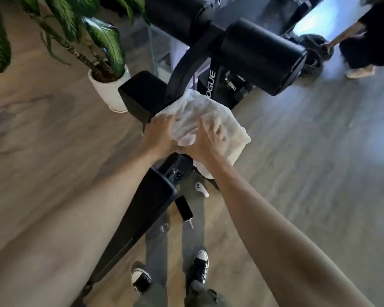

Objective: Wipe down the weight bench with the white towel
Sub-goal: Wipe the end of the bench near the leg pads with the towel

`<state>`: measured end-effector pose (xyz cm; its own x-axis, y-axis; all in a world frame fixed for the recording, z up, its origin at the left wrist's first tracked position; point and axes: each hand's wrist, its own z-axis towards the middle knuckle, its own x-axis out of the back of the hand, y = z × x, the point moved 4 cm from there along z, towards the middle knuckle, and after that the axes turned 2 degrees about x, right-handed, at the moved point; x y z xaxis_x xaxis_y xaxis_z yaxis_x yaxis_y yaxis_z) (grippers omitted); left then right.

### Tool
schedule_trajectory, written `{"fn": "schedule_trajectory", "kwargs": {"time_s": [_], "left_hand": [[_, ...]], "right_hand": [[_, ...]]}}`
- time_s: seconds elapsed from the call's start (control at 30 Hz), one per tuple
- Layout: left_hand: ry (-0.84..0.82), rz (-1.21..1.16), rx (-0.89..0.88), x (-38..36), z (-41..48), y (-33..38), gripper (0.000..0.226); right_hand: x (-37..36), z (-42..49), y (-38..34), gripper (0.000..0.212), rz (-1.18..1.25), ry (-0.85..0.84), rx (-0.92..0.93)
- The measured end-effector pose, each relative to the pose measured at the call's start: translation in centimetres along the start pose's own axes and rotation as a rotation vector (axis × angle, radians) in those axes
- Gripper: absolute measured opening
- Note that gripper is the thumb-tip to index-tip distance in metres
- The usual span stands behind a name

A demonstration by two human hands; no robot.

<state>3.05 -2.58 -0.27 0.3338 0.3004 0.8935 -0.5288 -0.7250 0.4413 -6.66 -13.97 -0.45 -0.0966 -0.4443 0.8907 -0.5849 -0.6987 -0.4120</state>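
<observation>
Frame centre: left hand (162, 134) and right hand (208, 140), fingers spread, pressed flat on towel (211, 114) covering bench (142, 94) seat.

Bare forearms, olive-green trousers (211, 299), black canvas sneakers (200, 267) with white toe caps and laces.

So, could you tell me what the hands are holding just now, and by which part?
Both hands, left and right, press flat on the towel's near edge on the bench; no closed grip shows.
</observation>
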Motion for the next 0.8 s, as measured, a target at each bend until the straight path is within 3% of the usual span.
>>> {"fn": "schedule_trajectory", "kwargs": {"time_s": [0.07,0.17,0.3,0.43,0.57,0.8], "left_hand": [[-0.026,0.215,-0.14,-0.8,0.7,0.4,0.108],[-0.073,0.331,-0.19,-3.0,1.4,-0.4,0.105],[-0.044,0.428,-0.214,-4.7,2.7,-0.9,0.12],[0.095,0.488,-0.19,-4.3,3.0,-0.7,0.089],[0.139,0.322,-0.186,-2.0,2.7,0.5,0.07],[0.136,0.225,-0.132,1.6,-0.9,0.2,0.058]], "right_hand": [[-1.0,-0.1,-0.1,0.139,-0.07,-0.089,-0.038],[-2.4,0.1,0.3,0.133,-0.178,-0.077,-0.091],[-3.3,0.7,0.1,0.12,-0.28,-0.015,-0.09],[-3.5,0.8,-0.2,0.107,-0.307,-0.008,-0.078],[-2.2,0.6,-0.1,0.094,-0.194,0.013,-0.05],[0.0,-1.9,-2.4,0.076,-0.12,0.06,0.037]]}}
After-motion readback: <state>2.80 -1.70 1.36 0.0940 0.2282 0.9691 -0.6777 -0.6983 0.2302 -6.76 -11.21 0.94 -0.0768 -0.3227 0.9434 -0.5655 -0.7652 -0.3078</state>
